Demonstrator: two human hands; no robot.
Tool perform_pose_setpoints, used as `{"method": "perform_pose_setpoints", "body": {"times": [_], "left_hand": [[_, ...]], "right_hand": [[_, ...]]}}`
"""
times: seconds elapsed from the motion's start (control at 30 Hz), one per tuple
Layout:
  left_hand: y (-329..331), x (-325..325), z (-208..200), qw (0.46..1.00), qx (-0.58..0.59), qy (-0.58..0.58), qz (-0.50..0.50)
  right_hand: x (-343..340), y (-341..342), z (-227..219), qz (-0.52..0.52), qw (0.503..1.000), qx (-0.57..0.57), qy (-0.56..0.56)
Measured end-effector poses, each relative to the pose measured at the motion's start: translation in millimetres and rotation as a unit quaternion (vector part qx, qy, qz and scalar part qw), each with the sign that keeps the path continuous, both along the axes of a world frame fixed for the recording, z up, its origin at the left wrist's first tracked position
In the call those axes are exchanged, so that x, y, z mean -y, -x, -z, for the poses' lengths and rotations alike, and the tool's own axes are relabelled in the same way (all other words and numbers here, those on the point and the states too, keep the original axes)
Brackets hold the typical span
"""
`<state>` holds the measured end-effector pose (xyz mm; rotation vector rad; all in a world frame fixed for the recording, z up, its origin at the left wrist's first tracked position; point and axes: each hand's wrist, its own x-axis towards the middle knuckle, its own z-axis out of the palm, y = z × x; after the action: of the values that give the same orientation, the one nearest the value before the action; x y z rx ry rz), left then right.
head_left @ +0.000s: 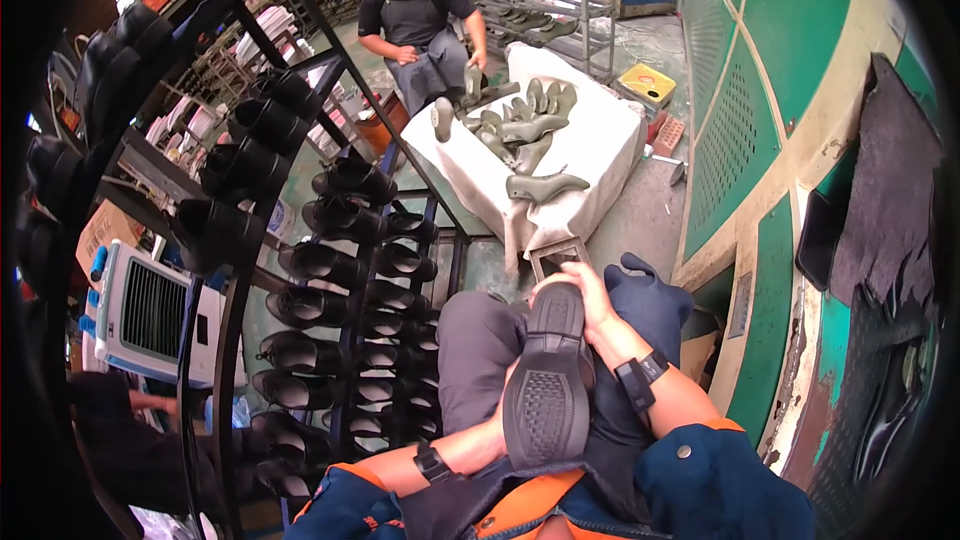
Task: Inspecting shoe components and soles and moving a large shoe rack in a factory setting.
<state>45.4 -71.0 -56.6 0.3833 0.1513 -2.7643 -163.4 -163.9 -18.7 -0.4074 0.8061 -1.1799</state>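
Shoe rack (347, 380) alongside — right hand (596, 308) grasping black shoe (547, 395); left hand (488, 442) against it — fingers hidden, grip unclear.

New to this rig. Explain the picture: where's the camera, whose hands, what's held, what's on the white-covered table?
No robot here. It's one fisheye view from a camera on a person's head, looking down, so straight edges bend. The hands are the wearer's own. The right hand grips the heel end of a black shoe with a patterned sole; the left hand, partly hidden, holds the toe end. The sole faces the camera. Ahead, dark green foot-shaped forms lie on the white cloth-covered table, with a seated co-worker in a dark apron beyond.
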Motion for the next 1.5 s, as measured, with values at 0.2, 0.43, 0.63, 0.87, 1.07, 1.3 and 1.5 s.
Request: {"method": "perform_pose_setpoints", "body": {"times": [0.2, 0.43, 0.63, 0.87, 1.07, 1.3, 1.5], "left_hand": [[-3.3, 21.1, -89.6, 0.994, 0.100, 0.027, 0.031], [-19.5, 19.6, -91.5, 0.999, 0.021, 0.049, 0.010], [-65.6, 68.8, -127.0, 0.894, -0.025, 0.358, -0.269], [-91.5, 58.7, -101.7, 0.858, 0.077, 0.372, -0.345], [-211.1, 3.2, -60.0, 0.798, 0.078, 0.422, -0.423], [-185.6, -10.9, -80.9, 0.803, 0.221, 0.400, -0.383], [-143.4, -6.6, -141.2, 0.686, 0.367, 0.494, -0.388]], "right_hand": [[8.9, 27.1, 47.0, 0.163, 0.911, -0.347, 0.154], [-28.5, 90.0, 106.2, -0.035, 0.993, -0.026, -0.112], [-78.3, 53.8, 20.4, -0.218, 0.926, 0.188, 0.246], [-79.1, 16.0, 44.6, 0.027, 0.967, 0.226, -0.110], [-20.0, -6.8, 5.1, 0.009, 0.968, 0.163, -0.189], [139.2, 6.7, -33.0, 0.236, 0.959, 0.098, -0.121], [31.3, -56.4, -45.2, -0.314, 0.943, -0.094, 0.050]]}}
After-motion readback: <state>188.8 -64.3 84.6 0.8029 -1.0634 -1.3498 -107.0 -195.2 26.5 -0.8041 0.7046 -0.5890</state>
